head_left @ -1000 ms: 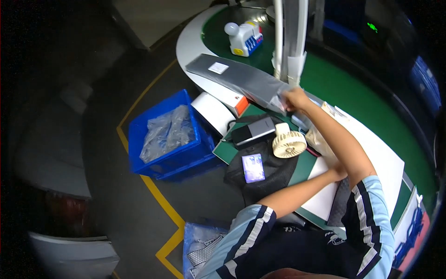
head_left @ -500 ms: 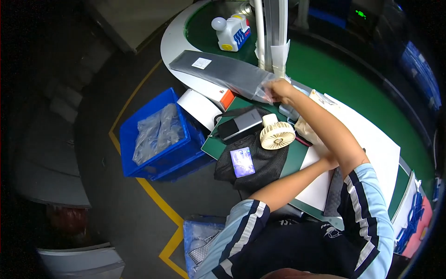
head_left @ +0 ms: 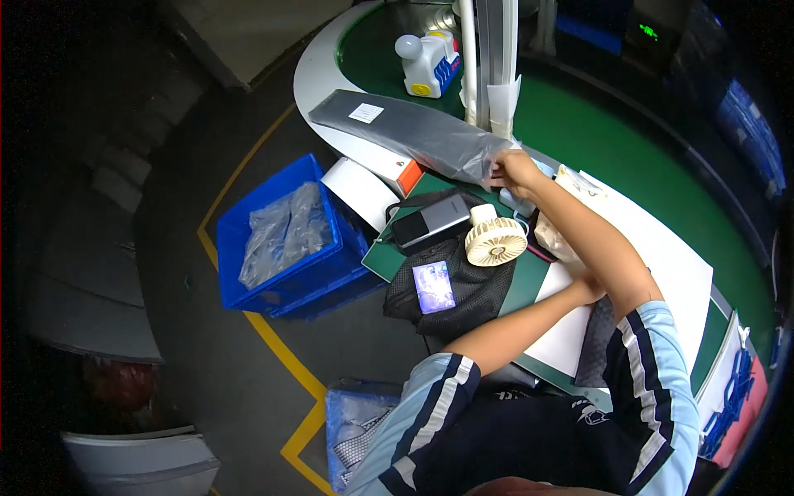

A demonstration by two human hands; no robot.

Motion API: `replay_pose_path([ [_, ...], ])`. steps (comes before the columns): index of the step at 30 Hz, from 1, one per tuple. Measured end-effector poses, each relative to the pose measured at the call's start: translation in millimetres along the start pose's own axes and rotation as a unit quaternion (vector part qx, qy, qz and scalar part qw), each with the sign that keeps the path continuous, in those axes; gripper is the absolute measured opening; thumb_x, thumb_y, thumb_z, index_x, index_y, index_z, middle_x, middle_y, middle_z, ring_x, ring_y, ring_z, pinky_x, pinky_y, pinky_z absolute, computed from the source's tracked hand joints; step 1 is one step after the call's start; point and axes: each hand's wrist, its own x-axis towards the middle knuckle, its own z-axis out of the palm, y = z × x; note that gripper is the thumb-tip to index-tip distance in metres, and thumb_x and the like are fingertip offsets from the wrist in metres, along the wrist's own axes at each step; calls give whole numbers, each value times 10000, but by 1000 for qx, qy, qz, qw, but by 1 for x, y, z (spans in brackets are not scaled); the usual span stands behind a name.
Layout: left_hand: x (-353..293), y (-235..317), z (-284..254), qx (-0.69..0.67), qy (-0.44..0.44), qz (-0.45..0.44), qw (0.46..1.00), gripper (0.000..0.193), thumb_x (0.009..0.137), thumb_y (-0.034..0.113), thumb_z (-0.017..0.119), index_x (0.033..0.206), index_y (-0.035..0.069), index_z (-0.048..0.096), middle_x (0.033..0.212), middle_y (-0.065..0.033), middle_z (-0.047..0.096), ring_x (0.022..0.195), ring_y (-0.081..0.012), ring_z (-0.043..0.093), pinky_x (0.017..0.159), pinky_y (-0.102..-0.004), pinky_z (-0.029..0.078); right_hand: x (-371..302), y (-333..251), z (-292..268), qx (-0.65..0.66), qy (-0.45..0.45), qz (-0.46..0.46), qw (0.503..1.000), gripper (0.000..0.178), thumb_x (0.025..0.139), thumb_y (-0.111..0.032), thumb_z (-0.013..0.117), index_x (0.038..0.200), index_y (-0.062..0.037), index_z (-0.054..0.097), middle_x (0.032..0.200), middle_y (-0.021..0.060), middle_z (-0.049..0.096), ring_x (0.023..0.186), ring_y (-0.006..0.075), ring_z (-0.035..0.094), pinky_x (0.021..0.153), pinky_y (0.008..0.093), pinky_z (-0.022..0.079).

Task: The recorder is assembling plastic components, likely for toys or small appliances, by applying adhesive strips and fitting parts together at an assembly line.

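Note:
My right hand (head_left: 514,171) reaches across the bench, its fingers closed on the near end of a long, flat, grey plastic bag (head_left: 405,132). The bag carries a white label and lies along the curved white bench edge. My left hand (head_left: 589,287) is low over the white board (head_left: 554,331), beside a dark textured strip (head_left: 594,347). My right forearm covers most of it and its fingers are hidden. Left of my arms, a cream handheld fan (head_left: 496,241) rests on a black mesh bag (head_left: 471,293).
Beside the fan lie a black-and-silver device (head_left: 430,221) and a small lit screen (head_left: 434,287). A white-and-orange box (head_left: 397,172) sits under the grey bag. Left stands a blue crate (head_left: 281,285) holding plastic-wrapped items. A white bottle (head_left: 430,70) and upright posts (head_left: 494,74) are farther back.
My right hand has moved slightly right and nearer, with the end of the plastic bag still in its fingers. My left hand has hardly moved. The view has shifted a little.

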Motion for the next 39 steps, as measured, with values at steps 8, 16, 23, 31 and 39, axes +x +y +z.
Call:
replay_pose_path([
  [8,2,8,-7,27,49,14,998,418,884,217,416,1237,-1,371,1279,-164,401,1180,-279,384,963,-362,321,-37,-29,-14,-20,41,57,997,188,809,-56,525,656,-16,423,644,117,504,582,267,601,570,421,568],
  [16,-9,44,-31,-281,110,-75,950,324,796,213,613,964,-61,568,882,-161,631,852,-227,598,739,-325,454,-90,-61,-29,-36,36,36,998,163,811,-22,491,662,-1,428,626,83,479,577,258,601,600,411,572],
  [23,-9,48,-29,-312,110,-42,943,237,796,180,608,856,-49,602,743,-82,628,690,-115,548,653,-277,436,-147,-87,-65,-59,69,-32,995,135,789,-24,473,658,-8,444,598,51,472,554,214,606,627,382,576],
  [31,-10,46,-32,-327,131,-38,935,248,789,181,620,900,-39,599,774,-64,629,710,-107,547,671,-254,444,-208,-93,-113,-64,122,-60,989,158,780,-41,498,645,-66,421,567,-3,426,486,127,550,651,403,570],
  [39,-12,52,-36,-297,124,-47,946,306,780,205,637,965,-32,582,849,-97,635,774,-144,571,717,-269,445,-242,-99,-189,-31,199,-68,977,51,800,-60,449,814,-11,453,755,130,598,650,230,652,585,349,580],
])
